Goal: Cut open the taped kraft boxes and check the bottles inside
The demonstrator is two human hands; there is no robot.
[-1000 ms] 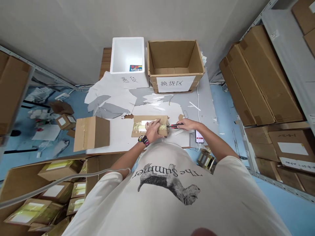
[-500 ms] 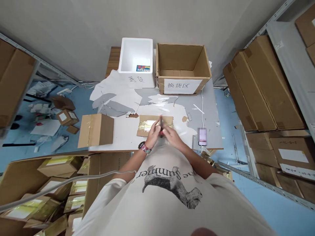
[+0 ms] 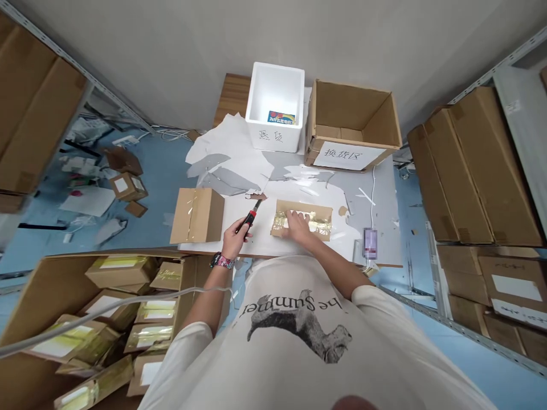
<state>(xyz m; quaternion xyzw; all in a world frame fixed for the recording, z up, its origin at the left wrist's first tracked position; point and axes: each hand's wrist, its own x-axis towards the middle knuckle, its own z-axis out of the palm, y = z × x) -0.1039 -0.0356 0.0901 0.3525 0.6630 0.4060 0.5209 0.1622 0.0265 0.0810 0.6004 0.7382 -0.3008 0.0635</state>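
Note:
In my left hand (image 3: 236, 238) is a box cutter (image 3: 248, 221) with a red and black handle. Its tip points away from me over the table, left of a flat cardboard parcel (image 3: 322, 216). That parcel is wrapped in shiny yellowish tape and has a white label, partly covered by my right hand (image 3: 298, 226). The fingers of this hand are bent over the parcel's left half and grip it against the tabletop. A taped, upright cardboard box (image 3: 199, 216) stands at the table's left front edge, near my left hand.
A white foam box (image 3: 276, 139) with a colourful book (image 3: 281, 118) inside and an open carton (image 3: 350, 122) stand at the back. Torn paper (image 3: 222, 142) covers parts of the table (image 3: 387, 193). A phone (image 3: 370, 244) lies right. A large carton of parcels (image 3: 188, 279) sits lower left.
My hands, together over the parcel before, are now apart. The left one has moved left with the box cutter; the right one now rests on the parcel. The view has shifted left.

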